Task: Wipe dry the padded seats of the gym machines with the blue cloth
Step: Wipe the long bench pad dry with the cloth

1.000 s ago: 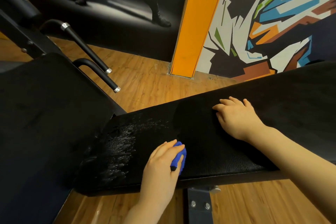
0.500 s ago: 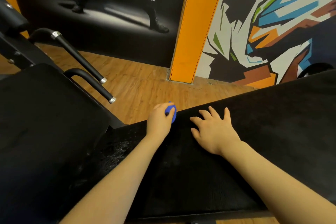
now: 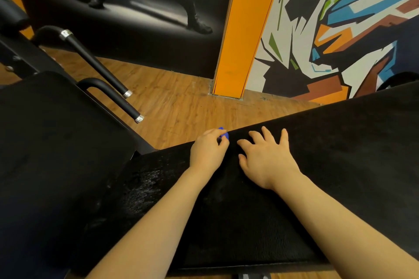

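Observation:
A long black padded bench seat point(image 3: 340, 142) runs across the view from lower left to upper right. Shiny wet droplets point(image 3: 145, 188) cover its left part. My left hand point(image 3: 207, 149) grips a bunched blue cloth point(image 3: 224, 135) at the far edge of the pad; only a small tip of the cloth shows past the fingers. My right hand point(image 3: 265, 156) rests flat on the pad just right of it, fingers spread. A second black pad point(image 3: 52, 142) lies to the left.
Two black handle bars with silver end caps point(image 3: 108, 95) stick out over the wooden floor point(image 3: 181, 106) at the left. Behind stand an orange pillar point(image 3: 242, 29) and a painted wall point(image 3: 340, 29).
My left hand slid the cloth from the near edge of the pad across to its far edge. My right hand shifted left along the pad. The view tilted down and closer.

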Available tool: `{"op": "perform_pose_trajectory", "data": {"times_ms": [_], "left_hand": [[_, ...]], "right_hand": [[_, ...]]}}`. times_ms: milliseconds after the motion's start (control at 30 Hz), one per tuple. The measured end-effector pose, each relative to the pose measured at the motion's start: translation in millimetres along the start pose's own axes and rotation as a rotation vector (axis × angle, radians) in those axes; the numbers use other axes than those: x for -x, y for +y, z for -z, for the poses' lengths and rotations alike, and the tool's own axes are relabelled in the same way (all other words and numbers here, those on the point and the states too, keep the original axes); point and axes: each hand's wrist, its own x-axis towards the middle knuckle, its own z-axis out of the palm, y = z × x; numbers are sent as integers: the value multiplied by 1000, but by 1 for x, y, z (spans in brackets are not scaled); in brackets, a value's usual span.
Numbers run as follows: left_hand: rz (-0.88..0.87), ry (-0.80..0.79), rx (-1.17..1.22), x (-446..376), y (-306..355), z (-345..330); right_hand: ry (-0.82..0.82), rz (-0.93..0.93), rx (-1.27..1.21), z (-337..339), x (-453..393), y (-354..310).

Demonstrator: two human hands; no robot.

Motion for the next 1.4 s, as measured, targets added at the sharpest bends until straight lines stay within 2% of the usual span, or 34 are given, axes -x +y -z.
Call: {"op": "perform_pose_trajectory", "data": {"times_ms": [300, 433, 633, 800, 933, 1033, 1167, 1267, 1400], "left_hand": [[-55, -12, 65, 82, -26, 31], [-92, -40, 16, 70, -23, 24], [-101, 17, 65, 32, -10, 30], [-56, -191, 137, 22, -3, 31], [55, -26, 170, 24, -18, 29], [166, -36, 130, 23, -27, 24], [85, -66, 252, 27, -24, 17], [16, 4, 252, 29, -23, 17], [18, 101, 213, 16, -28, 25]], "right_hand": [[1, 19, -15, -2, -1, 2], [6, 7, -8, -3, -1, 2], [0, -5, -14, -2, -1, 1], [2, -1, -13, -2, -1, 1], [-7, 1, -22, -1, 0, 1], [-11, 1, -22, -1, 0, 2], [-7, 5, -23, -1, -1, 2], [-2, 4, -30, -1, -1, 2], [15, 0, -23, -3, 0, 2]]}}
